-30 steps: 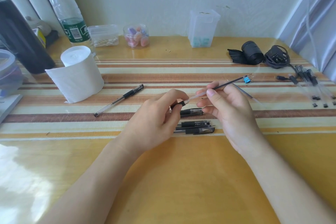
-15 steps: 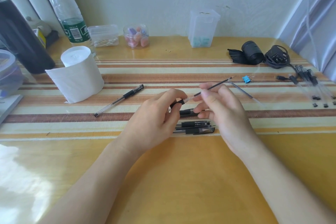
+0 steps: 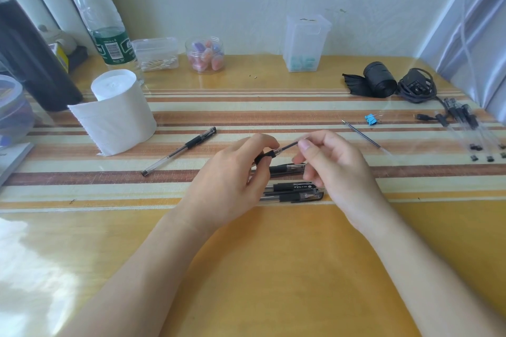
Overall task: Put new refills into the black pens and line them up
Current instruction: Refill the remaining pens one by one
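My left hand (image 3: 232, 180) grips a black pen barrel (image 3: 265, 156) by its rubber grip, just above the table. A thin dark refill (image 3: 287, 147) sticks out of the barrel's open end, and my right hand (image 3: 332, 169) pinches its far end between thumb and forefinger. Below the hands, three capped black pens (image 3: 294, 191) lie side by side on the striped mat (image 3: 246, 115). Another black pen (image 3: 179, 150) lies alone at the left. A loose refill (image 3: 362, 135) lies to the right.
A tissue roll (image 3: 115, 112) stands at the left, with a bottle (image 3: 102, 22), cotton-swab box (image 3: 156, 53) and jar (image 3: 204, 55) behind. At the right lie a blue binder clip (image 3: 370, 119), a black roll (image 3: 379, 82), a coiled cable (image 3: 416, 86) and several pen parts (image 3: 465, 126).
The refill has slid far into the barrel; only a short length now shows. My right hand has moved left toward my left hand.
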